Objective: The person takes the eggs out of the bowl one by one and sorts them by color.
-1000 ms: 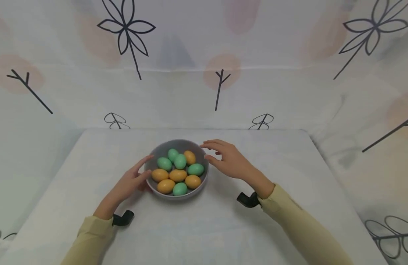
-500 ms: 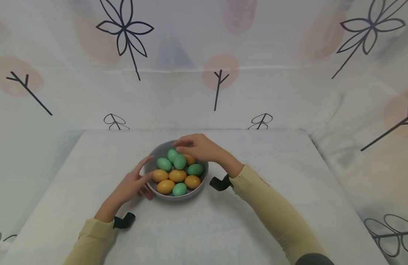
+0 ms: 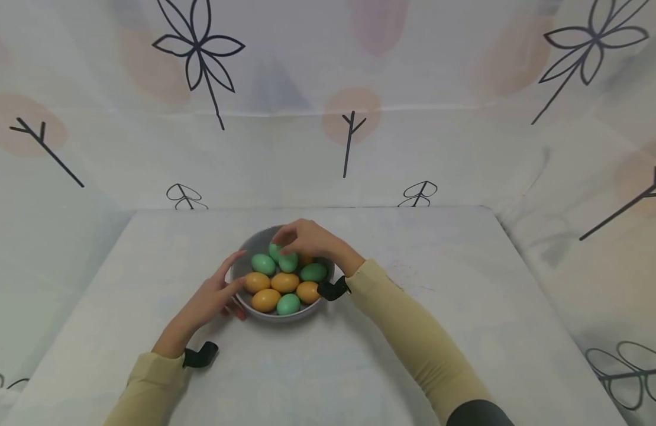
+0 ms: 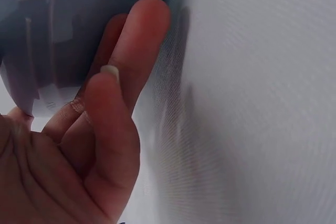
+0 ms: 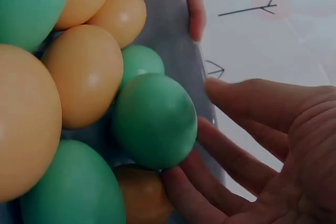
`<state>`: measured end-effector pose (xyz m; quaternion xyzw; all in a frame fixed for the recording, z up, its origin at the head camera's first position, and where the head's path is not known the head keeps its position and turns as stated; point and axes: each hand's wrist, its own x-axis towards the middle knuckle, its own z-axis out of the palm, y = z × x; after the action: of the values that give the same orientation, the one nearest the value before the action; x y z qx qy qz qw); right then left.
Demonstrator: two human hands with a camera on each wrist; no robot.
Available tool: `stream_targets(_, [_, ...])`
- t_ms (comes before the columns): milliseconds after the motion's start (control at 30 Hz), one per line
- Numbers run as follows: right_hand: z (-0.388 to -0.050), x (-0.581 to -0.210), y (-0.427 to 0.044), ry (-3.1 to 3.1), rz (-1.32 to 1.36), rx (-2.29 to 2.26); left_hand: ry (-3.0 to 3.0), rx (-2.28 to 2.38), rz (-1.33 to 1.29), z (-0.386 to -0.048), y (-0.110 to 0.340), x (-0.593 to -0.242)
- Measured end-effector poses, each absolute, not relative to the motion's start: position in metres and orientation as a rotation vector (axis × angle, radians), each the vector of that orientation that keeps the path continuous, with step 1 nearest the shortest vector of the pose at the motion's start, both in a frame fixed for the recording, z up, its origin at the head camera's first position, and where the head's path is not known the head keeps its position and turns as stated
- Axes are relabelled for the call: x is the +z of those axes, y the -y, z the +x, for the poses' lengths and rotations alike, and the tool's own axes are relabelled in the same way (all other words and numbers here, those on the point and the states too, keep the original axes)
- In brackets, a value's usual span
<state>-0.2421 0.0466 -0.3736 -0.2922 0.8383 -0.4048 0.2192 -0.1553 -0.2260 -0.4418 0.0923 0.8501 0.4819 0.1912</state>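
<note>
Table running way out right of bowl. Left hand resting spread against it; right hand hanging over, fingers apart beside green egg, orange eggs crowding close.

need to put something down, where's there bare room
Bare white table: a wide patch right of the right sleeve, another between the sleeves, nearer than the bowl, one left of the left sleeve. Crowded: inside the bowl among the eggs, with the left hand at its side and the right hand over its far part.
</note>
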Motion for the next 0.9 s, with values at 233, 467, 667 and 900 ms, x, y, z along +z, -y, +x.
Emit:
stream_targets(233, [-0.243, -0.372, -0.048, -2.291, -0.788, -0.983, -2.389, 1.356, 0.276, -0.155, 0.226, -0.442])
stream_targets(467, [-0.242, -0.373, -0.047, -2.355, -0.809, -0.825, -2.448, 1.313, 0.255, -0.153, 0.22, -0.439])
stream_targets(667, [-0.242, -0.376, -0.048, -2.385, -0.847, -0.772, -2.669, 1.144, 0.22, -0.148, 0.207, -0.435])
stream_targets(900, [-0.242, -0.374, -0.05, -2.381, -0.891, -0.766, -2.719, 1.145, 0.167, -0.147, 0.201, -0.437])
